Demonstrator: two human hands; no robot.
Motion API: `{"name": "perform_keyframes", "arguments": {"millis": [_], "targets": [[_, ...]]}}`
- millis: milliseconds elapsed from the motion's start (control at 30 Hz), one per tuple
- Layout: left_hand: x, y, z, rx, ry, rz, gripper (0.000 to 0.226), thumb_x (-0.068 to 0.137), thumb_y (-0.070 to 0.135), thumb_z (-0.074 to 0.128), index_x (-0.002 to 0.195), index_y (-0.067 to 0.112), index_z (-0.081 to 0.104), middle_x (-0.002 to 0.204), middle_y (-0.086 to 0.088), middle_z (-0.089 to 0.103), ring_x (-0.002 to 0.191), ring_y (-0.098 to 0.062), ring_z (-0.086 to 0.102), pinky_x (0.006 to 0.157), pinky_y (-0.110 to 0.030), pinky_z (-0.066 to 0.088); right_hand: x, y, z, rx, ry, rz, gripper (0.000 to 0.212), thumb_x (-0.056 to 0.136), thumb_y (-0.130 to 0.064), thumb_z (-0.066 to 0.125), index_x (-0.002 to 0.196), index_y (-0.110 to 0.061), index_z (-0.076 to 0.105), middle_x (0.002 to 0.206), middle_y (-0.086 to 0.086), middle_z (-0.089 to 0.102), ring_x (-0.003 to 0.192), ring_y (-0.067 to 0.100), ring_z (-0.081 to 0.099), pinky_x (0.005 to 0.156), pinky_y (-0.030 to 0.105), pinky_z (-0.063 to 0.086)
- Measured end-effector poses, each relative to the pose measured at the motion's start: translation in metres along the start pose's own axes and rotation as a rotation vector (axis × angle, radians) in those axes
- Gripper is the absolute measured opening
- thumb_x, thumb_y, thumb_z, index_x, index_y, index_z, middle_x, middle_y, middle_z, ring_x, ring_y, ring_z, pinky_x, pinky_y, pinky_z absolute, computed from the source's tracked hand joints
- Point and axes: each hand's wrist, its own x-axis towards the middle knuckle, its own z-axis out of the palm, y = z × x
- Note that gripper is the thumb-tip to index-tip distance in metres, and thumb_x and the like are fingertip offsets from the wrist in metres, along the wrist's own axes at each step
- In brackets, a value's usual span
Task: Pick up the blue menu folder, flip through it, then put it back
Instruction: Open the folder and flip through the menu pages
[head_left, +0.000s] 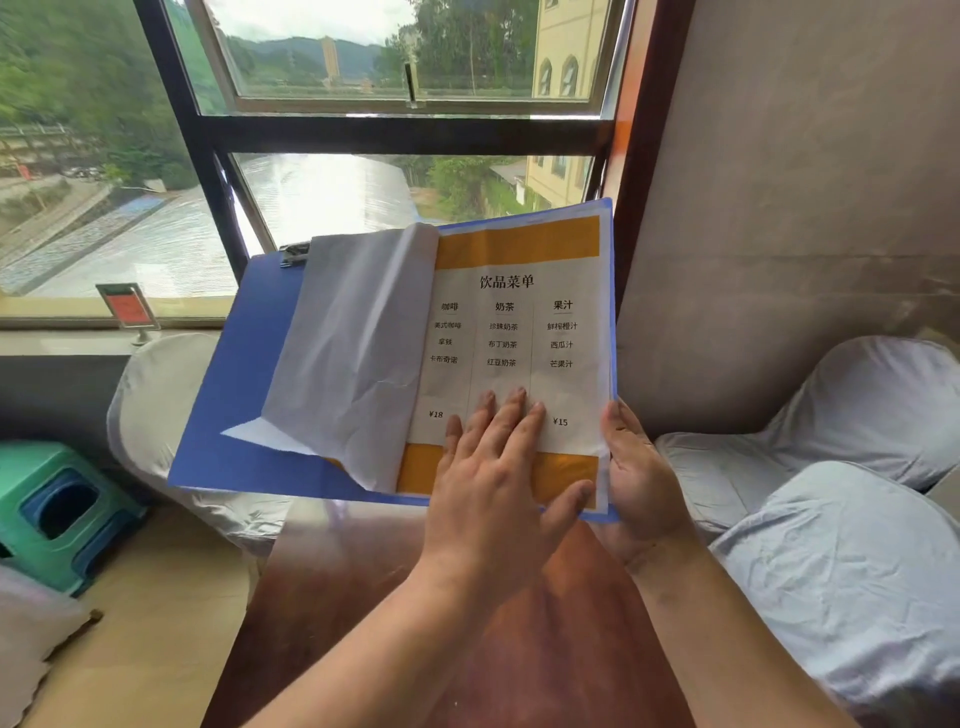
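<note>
Blue menu folder (234, 395) open in midair, right hand (641, 478) gripping its edge, left hand (498, 483) flat, fingers spread, on the page.

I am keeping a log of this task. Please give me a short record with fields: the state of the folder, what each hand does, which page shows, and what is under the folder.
folder: blue menu folder open, held up above the table
left hand: left hand flat on the lower part of the printed menu page
right hand: right hand grips the folder's lower right edge
turned page: white sheet folded over to the left, creased
page marks: orange bands at top and bottom, three columns, prices ¥18 and ¥15
below: reddish-brown table
</note>
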Motion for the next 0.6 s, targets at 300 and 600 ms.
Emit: {"name": "perform_keyframes", "arguments": {"millis": [300,600], "targets": [[0.010,-0.008,-0.013,-0.041,0.280,0.113,0.019,0.091,0.038,0.073,0.087,0.021,0.078,0.105,0.006,0.078,0.095,-0.029,0.066,0.086,-0.042,0.054,-0.004,-0.004,-0.002,0.027,-0.027,-0.031,0.040,0.113,-0.034,0.049,0.142,-0.012,0.065,0.137,0.026,0.071,0.115,0.039,0.072,0.094,0.052,0.060],[0.016,-0.060,-0.042,-0.756,0.617,-0.647,0.033,0.092,0.055,0.063,0.077,0.026,0.059,0.060,0.011,0.056,0.059,-0.013,0.050,0.064,-0.045,0.054,-0.008,-0.020,-0.009,-0.035,0.076,-0.022,0.036,0.106,-0.035,0.056,0.135,-0.021,0.073,0.138,0.014,0.075,0.121,0.033,0.075,0.088,0.047,0.066]]}}
